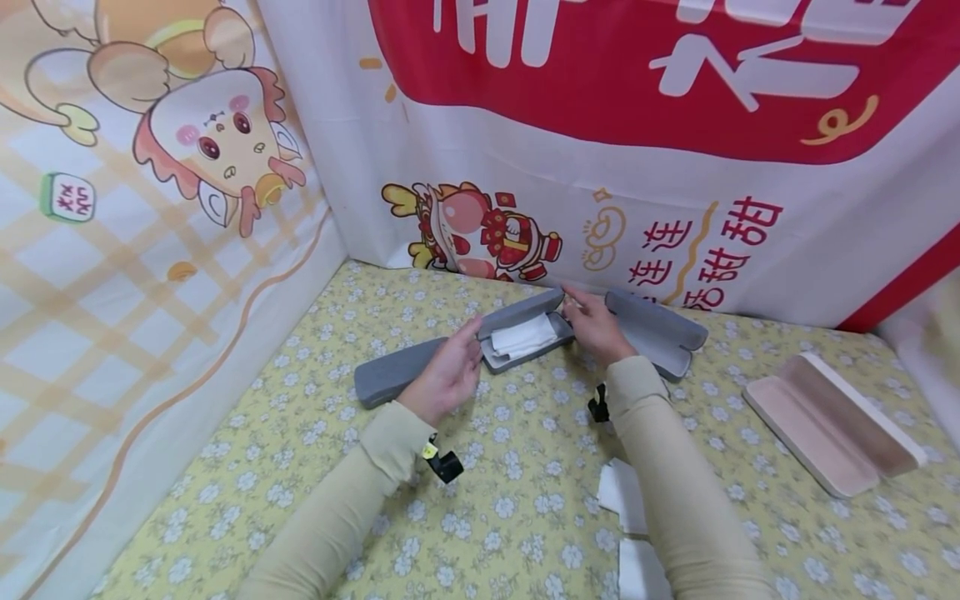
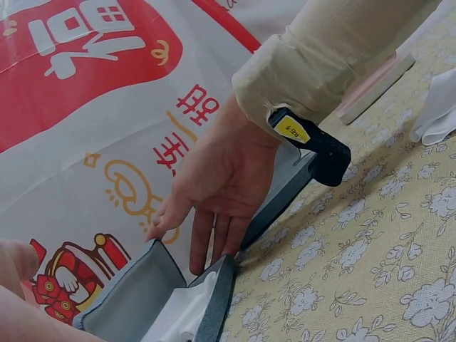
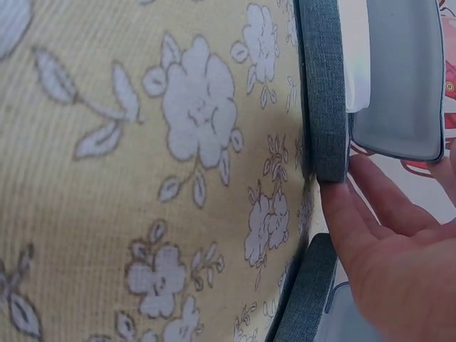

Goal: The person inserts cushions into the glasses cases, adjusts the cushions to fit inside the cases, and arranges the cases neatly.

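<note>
A grey-blue glasses case (image 1: 523, 311) stands with its lid up on the table, a folded white cloth (image 1: 522, 335) lying in it. My left hand (image 1: 447, 375) is at the case's left end, a fingertip right at the lid's corner. At the other end is my right hand (image 1: 596, 329). The left wrist view shows the right hand's thumb at the lid corner and its straight fingers (image 2: 221, 239) against the base end. Right wrist view: fingertips touch the end of the base (image 3: 326, 92).
A closed grey case (image 1: 393, 372) lies left, partly behind the left hand. Right of the right hand is another open grey case (image 1: 656, 329), and farther right an open pink case (image 1: 813, 417). Folded white cloths (image 1: 626, 496) lie beside the right forearm. Printed curtains hang behind and left.
</note>
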The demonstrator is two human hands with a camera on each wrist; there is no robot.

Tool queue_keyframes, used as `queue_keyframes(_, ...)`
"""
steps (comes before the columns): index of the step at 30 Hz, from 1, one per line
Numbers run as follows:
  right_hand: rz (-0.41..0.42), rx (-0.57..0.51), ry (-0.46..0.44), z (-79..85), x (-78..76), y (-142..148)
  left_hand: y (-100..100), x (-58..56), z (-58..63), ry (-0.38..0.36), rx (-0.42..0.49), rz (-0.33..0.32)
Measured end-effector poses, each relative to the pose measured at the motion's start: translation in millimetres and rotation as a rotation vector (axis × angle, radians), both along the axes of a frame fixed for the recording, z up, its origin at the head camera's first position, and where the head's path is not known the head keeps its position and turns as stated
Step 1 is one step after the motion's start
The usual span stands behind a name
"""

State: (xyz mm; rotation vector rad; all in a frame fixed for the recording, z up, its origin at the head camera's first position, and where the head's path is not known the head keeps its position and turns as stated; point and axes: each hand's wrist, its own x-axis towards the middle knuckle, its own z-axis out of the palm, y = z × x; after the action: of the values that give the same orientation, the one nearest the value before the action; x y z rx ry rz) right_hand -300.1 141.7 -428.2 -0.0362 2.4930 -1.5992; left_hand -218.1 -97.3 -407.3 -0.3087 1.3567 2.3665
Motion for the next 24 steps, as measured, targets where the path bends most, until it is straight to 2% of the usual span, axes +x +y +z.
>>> queue_keyframes(6,-0.002,-0.045,0.005,-2.4,-0.9,3.2,-4.3,-1.4,-1.8,0.000,0.042,-0.009)
queue_keyframes(10,-0.023,-0.051,0.012,-3.0,0.4,3.1,-7.0,-1.0,-4.4,0.023,0.053,-0.048)
queue_keyframes(17,-0.101,0.022,0.052,-2.5,2.9,0.0,-10.1,1.3,-8.7,0.062,0.044,-0.097)
queue_keyframes(24,-0.160,0.024,0.069,0.3,1.6,-2.6,-12.0,1.8,-7.5,0.080,0.036,-0.131)
